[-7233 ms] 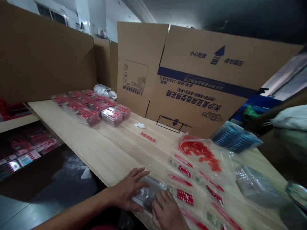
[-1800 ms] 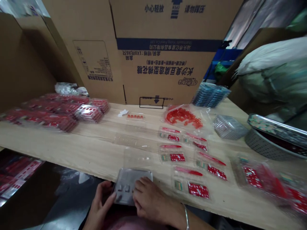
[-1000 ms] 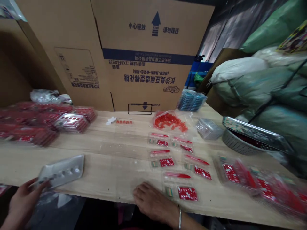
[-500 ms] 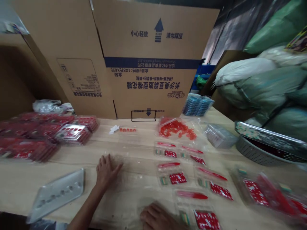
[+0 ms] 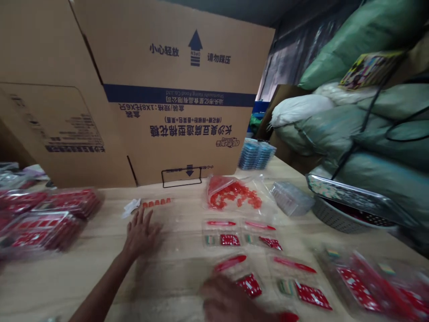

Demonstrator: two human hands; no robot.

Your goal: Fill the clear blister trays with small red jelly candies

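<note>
The open, empty left hand spreads its fingers on the pale wooden table, near a row of small orange-red pieces. The blurred right hand lies beside a red-and-white printed card; its grip cannot be told.

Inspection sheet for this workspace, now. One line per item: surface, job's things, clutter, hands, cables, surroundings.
surface: pale wood table, items spread across it.
job's things: red printed cards with red strips in clear trays; bag of red pieces; row of small orange-red pieces.
clutter: white scrap; stacked red packs; blue packs.
hands: left hand spread palm-down near the small pieces; right hand blurred above the cards, any hold unclear.
cables: black cord over the sacks; none on the table.
surroundings: upright cardboard carton; green sacks; grey basket.
</note>
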